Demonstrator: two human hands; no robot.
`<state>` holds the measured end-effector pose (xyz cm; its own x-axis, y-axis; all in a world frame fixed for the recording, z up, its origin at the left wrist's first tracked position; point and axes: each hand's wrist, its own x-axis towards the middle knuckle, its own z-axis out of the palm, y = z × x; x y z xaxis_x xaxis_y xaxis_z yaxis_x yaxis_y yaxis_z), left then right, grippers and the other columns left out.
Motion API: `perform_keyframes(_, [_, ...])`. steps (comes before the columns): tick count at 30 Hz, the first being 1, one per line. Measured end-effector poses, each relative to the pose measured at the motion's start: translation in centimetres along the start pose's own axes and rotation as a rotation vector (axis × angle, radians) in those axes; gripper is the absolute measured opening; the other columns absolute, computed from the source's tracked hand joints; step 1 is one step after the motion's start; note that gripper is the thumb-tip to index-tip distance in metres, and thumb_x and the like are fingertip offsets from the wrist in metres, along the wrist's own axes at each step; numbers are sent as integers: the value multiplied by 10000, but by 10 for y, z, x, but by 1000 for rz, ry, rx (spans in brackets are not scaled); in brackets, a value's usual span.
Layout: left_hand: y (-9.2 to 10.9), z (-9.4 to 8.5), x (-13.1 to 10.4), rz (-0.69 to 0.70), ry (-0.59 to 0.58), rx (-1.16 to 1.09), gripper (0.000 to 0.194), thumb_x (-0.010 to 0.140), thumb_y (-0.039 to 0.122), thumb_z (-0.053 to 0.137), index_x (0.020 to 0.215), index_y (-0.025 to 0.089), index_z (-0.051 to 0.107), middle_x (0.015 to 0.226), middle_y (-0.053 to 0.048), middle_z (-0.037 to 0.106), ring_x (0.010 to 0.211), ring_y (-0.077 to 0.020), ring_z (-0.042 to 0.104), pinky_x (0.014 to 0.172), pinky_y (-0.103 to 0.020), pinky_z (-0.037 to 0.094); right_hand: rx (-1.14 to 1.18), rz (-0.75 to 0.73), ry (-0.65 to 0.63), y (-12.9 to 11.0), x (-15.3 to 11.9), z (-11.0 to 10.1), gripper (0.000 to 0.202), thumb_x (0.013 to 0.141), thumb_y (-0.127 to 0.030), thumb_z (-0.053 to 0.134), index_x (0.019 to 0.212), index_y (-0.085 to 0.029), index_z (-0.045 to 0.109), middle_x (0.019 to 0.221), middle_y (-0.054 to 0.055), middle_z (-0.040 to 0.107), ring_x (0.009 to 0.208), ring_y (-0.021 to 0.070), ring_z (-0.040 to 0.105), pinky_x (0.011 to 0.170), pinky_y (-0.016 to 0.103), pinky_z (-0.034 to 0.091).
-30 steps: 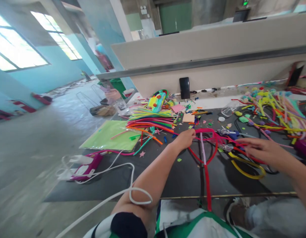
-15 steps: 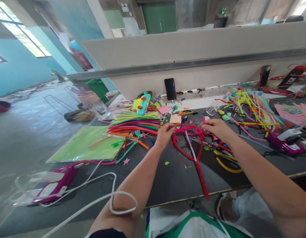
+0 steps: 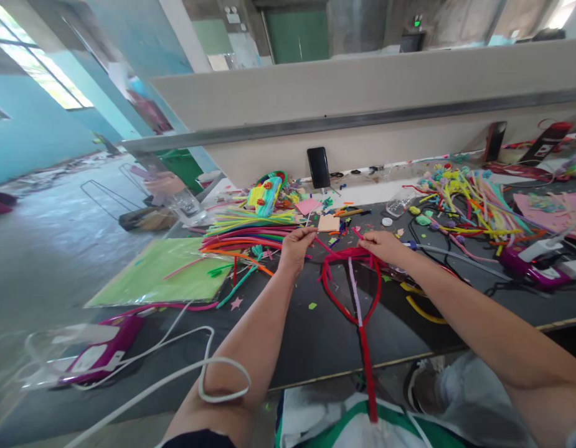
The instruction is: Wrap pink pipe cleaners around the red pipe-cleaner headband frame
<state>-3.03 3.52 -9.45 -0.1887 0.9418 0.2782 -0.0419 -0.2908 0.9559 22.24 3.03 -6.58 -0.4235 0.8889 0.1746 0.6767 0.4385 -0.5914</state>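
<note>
My left hand pinches one end of a pink pipe cleaner. The fingers of my right hand are closed on another pink piece that sticks up past the fingertips. Between the hands hangs a red pipe-cleaner frame, a rounded loop with pink strands wound along its top. A lilac pipe cleaner runs down the loop's middle. Below, the red stem reaches over the table edge towards my body. Where the pink strands join the frame is too small to make out.
A bundle of coloured pipe cleaners lies left, beside a green sheet pack. A phone leans on the partition. Purple power strips with white cables lie at both sides. More pipe cleaners are heaped at right.
Both hands have shifted left, the left one drawing a pink strand out from the frame. The red stem has swung lower and towards my body. My right forearm now covers most of the scissors.
</note>
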Motion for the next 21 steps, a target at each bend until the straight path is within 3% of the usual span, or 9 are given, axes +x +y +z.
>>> perform_keyframes(3, [6,6,-5,-41,-58,-9,268,663,284,711,884,132,700,606,18,609,517,-71,517,483,-188,377,-33,21,45,-8,-19,-3,343,858,-386,467,609,-180,583,529,-23,496,547,122,439,552,238,301])
perform_keyframes(7, [11,10,-11,-60,-118,19,281,665,297,713,887,127,689,552,18,602,490,-84,531,465,-195,384,-69,-99,221,-14,-46,1,306,849,-311,505,582,-178,577,719,51,616,726,167,540,704,282,386])
perform_keyframes(9, [11,10,-12,-64,-137,26,283,665,304,716,882,125,688,555,13,612,488,-85,537,476,-199,399,-83,-72,279,-17,-60,6,314,854,-301,505,573,-180,576,747,76,633,760,188,561,734,305,403])
perform_keyframes(13, [11,8,-10,-67,-130,-5,275,647,298,729,856,124,689,586,9,620,515,-90,561,496,-204,415,53,24,200,-34,-80,17,235,861,-300,498,704,-196,638,751,51,672,708,178,602,668,287,437])
perform_keyframes(17, [15,6,-8,-38,-132,-67,251,655,276,724,856,129,691,611,6,628,538,-91,572,522,-211,432,230,61,165,-51,-70,17,180,844,-272,512,950,-218,646,837,32,704,706,167,645,657,279,480])
perform_keyframes(21, [21,3,-7,0,-113,-104,237,661,262,722,859,136,693,639,4,637,548,-94,578,527,-217,445,287,55,256,-46,-40,4,271,871,-248,459,1113,-215,575,791,22,681,619,138,636,619,258,487])
